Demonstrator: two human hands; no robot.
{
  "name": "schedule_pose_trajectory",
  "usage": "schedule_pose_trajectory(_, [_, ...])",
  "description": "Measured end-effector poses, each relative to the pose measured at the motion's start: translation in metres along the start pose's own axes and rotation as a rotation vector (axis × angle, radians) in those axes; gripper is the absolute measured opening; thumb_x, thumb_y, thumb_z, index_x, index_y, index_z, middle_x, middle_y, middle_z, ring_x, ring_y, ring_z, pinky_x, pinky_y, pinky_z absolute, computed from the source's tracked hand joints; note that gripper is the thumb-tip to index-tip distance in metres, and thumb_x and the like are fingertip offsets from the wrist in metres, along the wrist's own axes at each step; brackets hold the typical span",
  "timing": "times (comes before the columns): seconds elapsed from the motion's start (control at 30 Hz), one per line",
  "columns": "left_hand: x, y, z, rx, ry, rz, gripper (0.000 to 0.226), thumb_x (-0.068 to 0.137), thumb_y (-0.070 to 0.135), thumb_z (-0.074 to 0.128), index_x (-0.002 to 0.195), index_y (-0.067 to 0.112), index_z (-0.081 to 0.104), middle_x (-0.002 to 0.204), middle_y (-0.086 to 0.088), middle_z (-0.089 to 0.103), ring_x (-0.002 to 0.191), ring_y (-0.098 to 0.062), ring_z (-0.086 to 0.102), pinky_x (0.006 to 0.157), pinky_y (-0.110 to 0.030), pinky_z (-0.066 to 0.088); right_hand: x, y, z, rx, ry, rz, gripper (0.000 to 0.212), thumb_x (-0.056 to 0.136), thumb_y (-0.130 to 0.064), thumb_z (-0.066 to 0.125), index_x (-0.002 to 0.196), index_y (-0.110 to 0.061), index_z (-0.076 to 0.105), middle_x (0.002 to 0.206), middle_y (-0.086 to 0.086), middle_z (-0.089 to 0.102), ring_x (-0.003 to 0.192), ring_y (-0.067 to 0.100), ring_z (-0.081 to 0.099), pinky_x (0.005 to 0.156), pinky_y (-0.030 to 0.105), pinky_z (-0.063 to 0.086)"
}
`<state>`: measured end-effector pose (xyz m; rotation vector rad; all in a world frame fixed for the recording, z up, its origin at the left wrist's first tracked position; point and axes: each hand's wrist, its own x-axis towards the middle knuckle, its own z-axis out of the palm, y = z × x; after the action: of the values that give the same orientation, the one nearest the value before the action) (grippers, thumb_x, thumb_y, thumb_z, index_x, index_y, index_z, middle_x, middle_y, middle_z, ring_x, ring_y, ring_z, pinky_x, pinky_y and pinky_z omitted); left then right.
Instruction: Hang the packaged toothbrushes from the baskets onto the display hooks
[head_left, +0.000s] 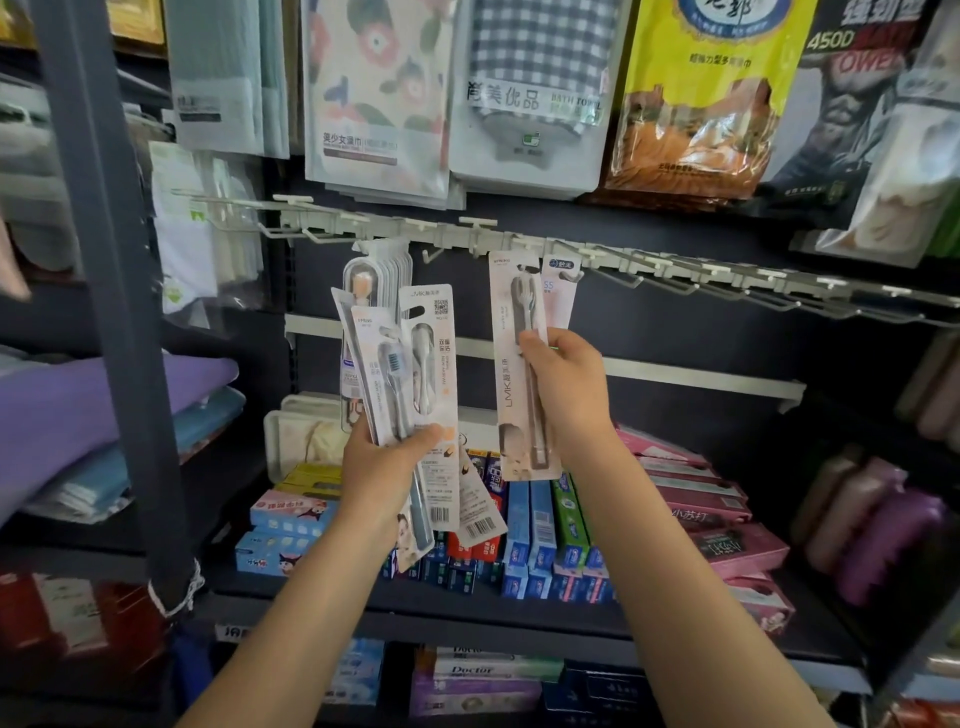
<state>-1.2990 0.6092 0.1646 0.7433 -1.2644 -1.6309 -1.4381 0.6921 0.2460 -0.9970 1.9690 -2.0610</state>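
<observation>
Head view: left hand (387, 467) fingers curl round a fan of toothbrush packs (410, 395), while right hand (563, 389) fingers pinch one toothbrush pack (514, 364) at the display hooks (519, 244).

Dark shelf (519, 613) w/ toothpaste boxes (540, 540) packed in rows across the middle, pink boxes (696, 504) stacked at right, kids' cartoon boxes (283, 535) at left, white tray (291, 441) at back left. Above: hook rail (597, 254) w/ hung toothbrush packs (384, 265) on one hook, most other hooks bare. Lower shelf (821, 670) holds more boxes (478, 686).
</observation>
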Motion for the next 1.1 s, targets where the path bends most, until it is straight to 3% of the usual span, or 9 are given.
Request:
schedule_pose_trajectory(0.13, [0.002, -0.002, -0.002, -0.002, 0.001, 0.001, 0.044, 0.083, 0.006, 0.079, 0.122, 0.021, 0.066, 0.112, 0.003, 0.075, 0.102, -0.018, 0.071, 0.094, -0.045, 0.056, 0.013, 0.002, 0.006, -0.087, 0.005, 0.002, 0.038, 0.1, -0.026, 0.059, 0.102, 0.011, 0.061, 0.078, 0.014, 0.057, 0.07, 0.023, 0.052, 0.066, 0.035, 0.044])
schedule_pose_trajectory(0.23, [0.004, -0.002, -0.004, 0.014, 0.0, 0.006, 0.043, 0.083, 0.007, 0.079, 0.121, 0.022, 0.066, 0.111, 0.003, 0.075, 0.102, -0.018, 0.071, 0.095, -0.046, 0.056, 0.018, 0.011, 0.013, -0.112, 0.016, 0.04, 0.039, 0.1, -0.029, 0.057, 0.109, 0.009, 0.06, 0.082, 0.022, 0.055, 0.074, 0.022, 0.052, 0.068, 0.033, 0.044])
schedule_pose_trajectory(0.3, [0.005, -0.002, -0.006, 0.022, -0.006, 0.009, 0.043, 0.083, 0.009, 0.079, 0.121, 0.023, 0.067, 0.111, 0.004, 0.075, 0.102, -0.018, 0.071, 0.095, -0.046, 0.056, 0.02, 0.019, 0.016, -0.137, 0.004, 0.071, 0.036, 0.102, -0.033, 0.056, 0.106, 0.003, 0.062, 0.083, 0.013, 0.059, 0.073, 0.019, 0.055, 0.068, 0.029, 0.045])
schedule_pose_trajectory(0.53, [0.007, -0.004, -0.012, 0.017, -0.03, -0.006, 0.044, 0.083, 0.008, 0.08, 0.122, 0.021, 0.066, 0.11, 0.004, 0.075, 0.101, -0.016, 0.071, 0.084, -0.034, 0.055, 0.011, 0.049, 0.02, -0.193, 0.078, 0.162, 0.045, 0.094, -0.032, 0.069, 0.128, -0.013, 0.046, 0.124, 0.007, 0.057, 0.107, 0.021, 0.061, 0.089, 0.036, 0.053])
schedule_pose_trajectory(0.63, [0.007, -0.003, -0.013, 0.008, -0.033, -0.014, 0.044, 0.081, 0.007, 0.081, 0.12, 0.021, 0.066, 0.108, 0.003, 0.076, 0.099, -0.016, 0.072, 0.078, -0.03, 0.053, -0.011, 0.047, 0.016, -0.17, 0.013, 0.015, 0.018, 0.097, -0.03, 0.064, 0.109, -0.018, 0.058, 0.105, 0.003, 0.066, 0.086, 0.008, 0.063, 0.077, 0.027, 0.051])
schedule_pose_trajectory(0.77, [0.003, -0.001, -0.009, 0.055, -0.081, 0.002, 0.038, 0.083, 0.009, 0.08, 0.115, 0.025, 0.066, 0.099, 0.008, 0.077, 0.079, -0.003, 0.073, 0.065, -0.023, 0.051, -0.036, 0.037, 0.026, -0.21, -0.343, -0.107, 0.02, 0.095, -0.034, 0.068, 0.096, -0.015, 0.062, 0.072, 0.001, 0.064, 0.056, 0.006, 0.058, 0.057, 0.02, 0.047])
schedule_pose_trajectory(0.93, [-0.001, -0.002, -0.012, 0.059, -0.147, -0.025, 0.032, 0.086, 0.005, 0.075, 0.111, 0.024, 0.068, 0.092, 0.008, 0.078, 0.082, -0.009, 0.075, 0.072, -0.03, 0.056, -0.036, 0.039, 0.024, -0.213, -0.33, -0.048, 0.024, 0.095, -0.021, 0.07, 0.077, -0.014, 0.055, 0.062, -0.004, 0.056, 0.053, 0.01, 0.052, 0.057, 0.025, 0.046])
schedule_pose_trajectory(1.0, [0.0, -0.003, -0.014, 0.038, -0.152, -0.047, 0.032, 0.087, 0.004, 0.074, 0.112, 0.023, 0.068, 0.096, 0.005, 0.078, 0.087, -0.013, 0.075, 0.079, -0.037, 0.058, -0.037, 0.039, 0.021, -0.19, -0.343, -0.049, 0.027, 0.097, -0.022, 0.066, 0.081, -0.006, 0.053, 0.069, 0.011, 0.058, 0.061, 0.011, 0.053, 0.061, 0.026, 0.046])
schedule_pose_trajectory(1.1, [0.002, -0.003, -0.017, 0.02, -0.127, -0.048, 0.03, 0.089, 0.003, 0.072, 0.112, 0.023, 0.068, 0.098, 0.003, 0.078, 0.089, -0.013, 0.075, 0.076, -0.034, 0.058, -0.042, 0.037, 0.022, -0.147, -0.363, -0.069, 0.036, 0.094, -0.029, 0.058, 0.1, 0.006, 0.051, 0.098, 0.034, 0.057, 0.076, 0.032, 0.055, 0.072, 0.051, 0.05])
